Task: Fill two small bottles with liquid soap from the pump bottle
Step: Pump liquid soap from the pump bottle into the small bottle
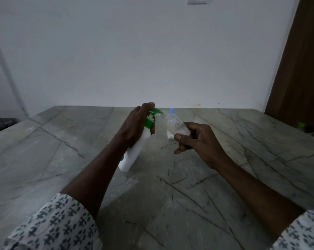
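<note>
As left hand grips pump bottle neck, body slants below.

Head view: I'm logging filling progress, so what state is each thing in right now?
Pump bottle: lifted off the table, tilted, gripped by the left hand, one finger on the pump head.
Clear bottle: open, tilted, mouth at the nozzle, held in the right hand; fill level unclear.
Blue-capped bottle: capped, behind the clear one, mostly hidden.
</note>
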Tool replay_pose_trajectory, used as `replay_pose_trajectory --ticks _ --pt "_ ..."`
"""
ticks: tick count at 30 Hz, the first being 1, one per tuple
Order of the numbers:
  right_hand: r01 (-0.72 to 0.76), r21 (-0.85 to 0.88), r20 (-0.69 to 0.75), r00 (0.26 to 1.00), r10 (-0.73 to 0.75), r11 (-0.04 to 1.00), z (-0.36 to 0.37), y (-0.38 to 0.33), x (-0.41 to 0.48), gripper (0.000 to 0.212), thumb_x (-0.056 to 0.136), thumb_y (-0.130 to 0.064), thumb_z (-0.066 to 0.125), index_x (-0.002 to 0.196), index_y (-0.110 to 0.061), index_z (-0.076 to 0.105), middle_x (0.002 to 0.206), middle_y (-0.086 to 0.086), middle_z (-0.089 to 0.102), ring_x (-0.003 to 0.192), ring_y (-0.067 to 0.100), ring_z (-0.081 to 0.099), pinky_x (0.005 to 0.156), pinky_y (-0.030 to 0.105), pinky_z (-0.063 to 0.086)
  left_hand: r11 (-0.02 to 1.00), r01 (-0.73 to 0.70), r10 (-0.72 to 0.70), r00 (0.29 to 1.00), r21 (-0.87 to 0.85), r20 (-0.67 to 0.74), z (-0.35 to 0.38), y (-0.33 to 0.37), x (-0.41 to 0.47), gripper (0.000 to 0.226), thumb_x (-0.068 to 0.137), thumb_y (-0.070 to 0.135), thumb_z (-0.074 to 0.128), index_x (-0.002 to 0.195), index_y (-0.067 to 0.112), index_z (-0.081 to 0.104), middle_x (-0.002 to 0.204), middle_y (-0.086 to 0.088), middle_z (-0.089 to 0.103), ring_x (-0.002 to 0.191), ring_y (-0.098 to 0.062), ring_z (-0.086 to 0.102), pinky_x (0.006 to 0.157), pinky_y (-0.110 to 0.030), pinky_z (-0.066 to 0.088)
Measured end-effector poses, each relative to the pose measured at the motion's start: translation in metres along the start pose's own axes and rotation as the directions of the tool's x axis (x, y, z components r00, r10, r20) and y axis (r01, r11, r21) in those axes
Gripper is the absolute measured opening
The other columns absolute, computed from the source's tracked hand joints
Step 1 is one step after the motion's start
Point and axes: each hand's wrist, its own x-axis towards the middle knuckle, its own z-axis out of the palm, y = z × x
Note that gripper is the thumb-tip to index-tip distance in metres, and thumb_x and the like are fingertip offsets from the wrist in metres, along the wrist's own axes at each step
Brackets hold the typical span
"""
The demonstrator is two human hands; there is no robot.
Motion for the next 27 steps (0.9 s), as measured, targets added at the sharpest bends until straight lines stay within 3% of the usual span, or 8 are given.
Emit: replay_pose_trajectory --ticks 7,13,18,24,27 --pt "-0.007 -0.004 0.017 1.000 0.007 1.000 0.0063 0.0018 -0.0013 0.037 0.085 0.003 0.068 0.121 0.008 0.062 0.065 -0.001 0.068 0.056 0.018 0.063 0.067 0.049 0.061 1.000 0.001 -0.001 1.000 -0.013 -0.006 -0.0036 -0.0050 0.0012 0.052 0.094 0.036 0.034 0.060 0.002 0.054 0.053 -0.006 0.060 0.051 -0.020 0.052 0.069 -0.040 0.041" --pt "-0.011 -0.004 -0.012 1.000 0.011 1.000 0.0030 -0.0004 -0.0007 0.037 0.085 0.001 0.068 0.121 0.008 0.062 0.068 0.011 0.066 0.057 0.020 0.064 0.068 0.052 0.060 0.995 0.029 -0.026 0.999 -0.097 0.034 -0.0033 -0.0051 0.0027 0.058 0.098 0.046 0.037 0.053 0.017 0.058 0.056 -0.013 0.060 0.051 -0.025 0.053 0.064 -0.034 0.044" --pt "-0.007 0.005 -0.015 1.000 0.007 1.000 0.0024 0.0008 -0.0006 0.037 0.085 0.003 0.068 0.121 0.007 0.062 0.068 0.015 0.065 0.056 0.020 0.063 0.067 0.051 0.061 0.994 0.050 -0.047 0.998 -0.101 0.034 -0.0023 -0.0048 0.0029 0.055 0.101 0.041 0.035 0.057 0.014 0.057 0.056 -0.012 0.059 0.050 -0.023 0.052 0.064 -0.034 0.042" --pt "-0.023 -0.018 -0.001 1.000 0.023 1.000 0.0046 0.0040 -0.0013 0.037 0.084 0.002 0.070 0.120 0.009 0.062 0.066 0.000 0.069 0.056 0.019 0.066 0.068 0.052 0.060 1.000 0.010 -0.010 1.000 -0.015 -0.021 -0.0016 -0.0035 0.0014 0.052 0.095 0.033 0.035 0.058 0.001 0.054 0.054 -0.011 0.060 0.052 -0.021 0.053 0.068 -0.037 0.043" --pt "-0.030 -0.014 -0.004 1.000 0.030 0.999 0.0058 0.0025 -0.0018 0.035 0.084 0.002 0.070 0.117 0.009 0.063 0.064 0.000 0.069 0.056 0.019 0.065 0.067 0.052 0.061 1.000 -0.008 0.007 1.000 -0.029 -0.020 -0.0016 -0.0048 0.0013 0.053 0.097 0.032 0.035 0.057 0.002 0.054 0.054 -0.010 0.060 0.052 -0.022 0.053 0.068 -0.037 0.043"
